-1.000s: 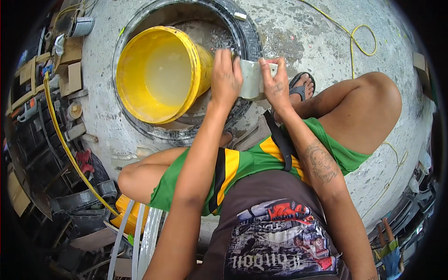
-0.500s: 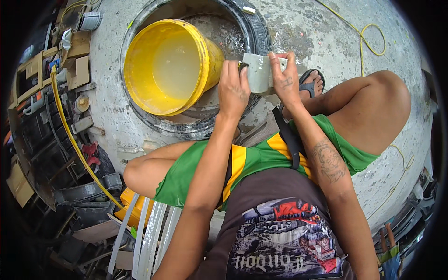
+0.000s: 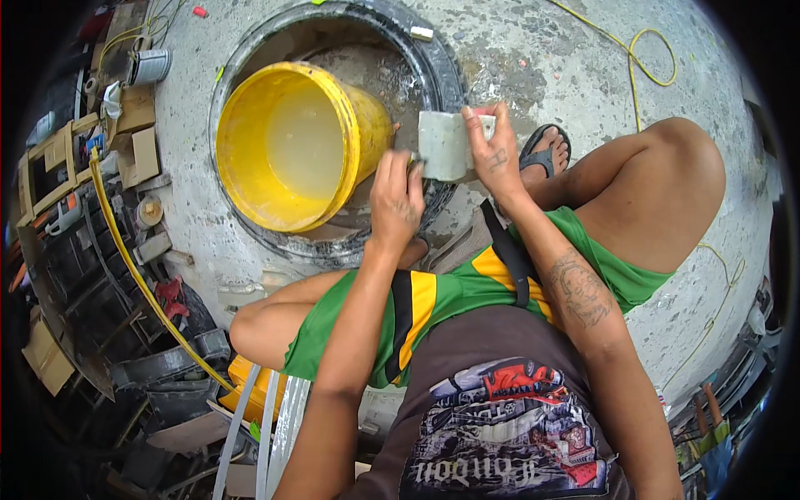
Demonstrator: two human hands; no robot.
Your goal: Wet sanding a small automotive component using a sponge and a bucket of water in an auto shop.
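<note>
My right hand [image 3: 495, 158] grips the right edge of a grey, slightly curved plate [image 3: 443, 146], thumb on its upper face. The plate is raised just right of the bucket. At its left edge, my left hand [image 3: 396, 200] pinches a small dark piece [image 3: 414, 158], mostly hidden by the fingers; its kind does not show. Beside that hand a yellow bucket [image 3: 356, 154] holds cloudy, pale water [image 3: 308, 142]. It leans toward me inside a black tire-like ring [image 3: 454, 83].
Wet concrete floor [image 3: 517, 62] surrounds the ring. A yellow cable [image 3: 637, 75] lies at the far right. Along the left are a long yellow strip [image 3: 133, 258], cardboard boxes [image 3: 137, 154], a paint can [image 3: 150, 67] and dark scrap. Metal strips [image 3: 287, 421] lie near my left knee.
My left hand has slid toward me along the plate's left edge, still pinching the small dark piece. My right hand keeps its grip. The whole view has shifted slightly.
</note>
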